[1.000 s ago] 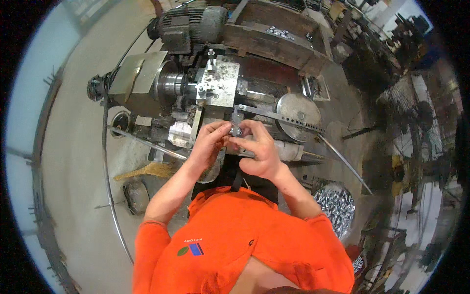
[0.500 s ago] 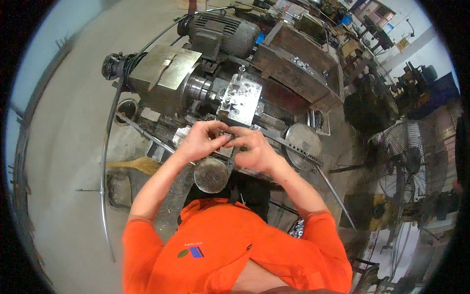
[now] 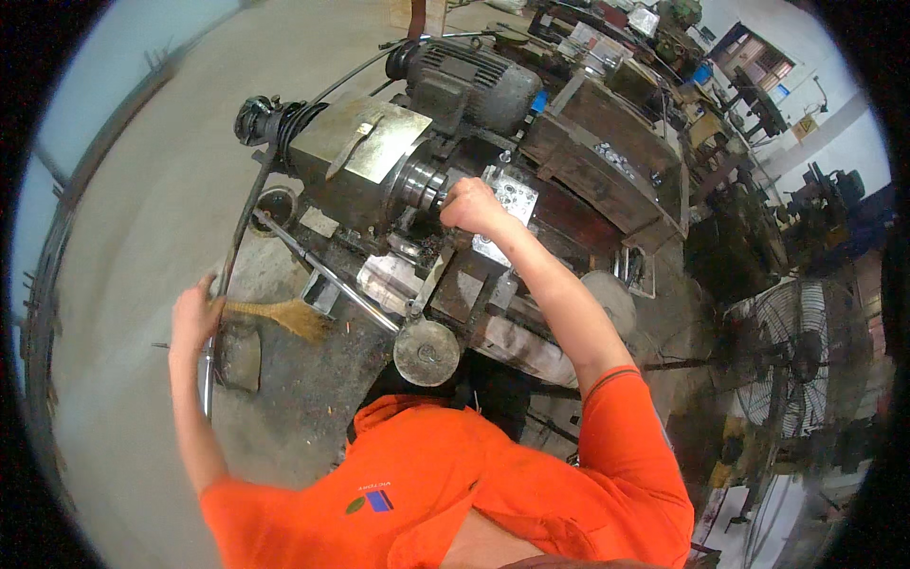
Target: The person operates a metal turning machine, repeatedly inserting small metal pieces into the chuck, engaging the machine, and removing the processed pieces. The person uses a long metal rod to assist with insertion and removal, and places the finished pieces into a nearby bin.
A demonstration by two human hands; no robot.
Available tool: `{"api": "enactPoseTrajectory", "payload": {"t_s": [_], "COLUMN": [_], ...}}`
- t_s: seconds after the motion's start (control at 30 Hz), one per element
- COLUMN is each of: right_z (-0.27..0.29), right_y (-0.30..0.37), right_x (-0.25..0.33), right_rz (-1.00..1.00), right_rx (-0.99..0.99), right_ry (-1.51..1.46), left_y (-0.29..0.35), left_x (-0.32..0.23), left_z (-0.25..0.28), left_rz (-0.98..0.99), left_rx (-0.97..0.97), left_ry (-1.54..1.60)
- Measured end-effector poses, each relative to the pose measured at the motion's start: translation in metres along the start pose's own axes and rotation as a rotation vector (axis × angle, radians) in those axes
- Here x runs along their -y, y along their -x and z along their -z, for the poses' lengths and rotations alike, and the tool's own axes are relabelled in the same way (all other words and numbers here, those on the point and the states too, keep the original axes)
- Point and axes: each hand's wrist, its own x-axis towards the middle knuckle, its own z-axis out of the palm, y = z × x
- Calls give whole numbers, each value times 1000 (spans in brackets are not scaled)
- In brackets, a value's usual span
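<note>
My left hand [image 3: 196, 315] is out at the left, its fingers round the long metal lever [image 3: 239, 228] that slopes down from the lathe's headstock [image 3: 327, 156]. My right hand [image 3: 471, 206] is closed with fingertips together, right in front of the spindle nose [image 3: 420, 182]. Whatever it pinches is hidden by the fingers. Beside that hand lies the bright metal tool block [image 3: 517, 197] on the slide, partly covered by my wrist. Nearer to me is a round metal handwheel [image 3: 427, 352].
A motor [image 3: 472, 83] sits behind the headstock. Small shiny parts [image 3: 614, 156] lie in a rusty metal trough [image 3: 578, 142] at the back right. A straw broom [image 3: 284, 315] and a bucket [image 3: 277, 207] are on the floor at left. A fan [image 3: 791, 351] stands at right.
My hands were together over the machine's front and have parted. The left went out to the lever; the right moved up to the spindle. The whole view has shifted slightly.
</note>
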Motion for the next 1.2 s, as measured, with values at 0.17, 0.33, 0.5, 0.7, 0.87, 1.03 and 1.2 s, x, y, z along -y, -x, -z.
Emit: {"api": "enactPoseTrajectory", "payload": {"t_s": [0.17, 0.33, 0.5, 0.7, 0.87, 1.03, 1.2], "right_z": [1, 0, 3, 0, 3, 27, 48], "right_y": [-7, -23, -12, -11, -4, 54, 159], "right_x": [3, -8, 13, 13, 22, 12, -46], "right_rz": [-75, 114, -6, -63, -110, 89, -137], "right_rx": [53, 108, -136, -172, -175, -384, -432], "right_ry": [-180, -146, -107, -119, -173, -229, -396], "left_y": [30, 17, 1, -82, -91, -102, -96], "left_x": [33, 43, 57, 190, 180, 123, 43], "left_z": [-35, -67, -60, -40, -38, -77, -229], "left_rz": [138, 195, 232, 1, 98, -109, 230], "left_rx": [89, -19, 18, -264, -151, -736, -29], "left_ry": [167, 91, -187, -507, -497, -78, 407]}}
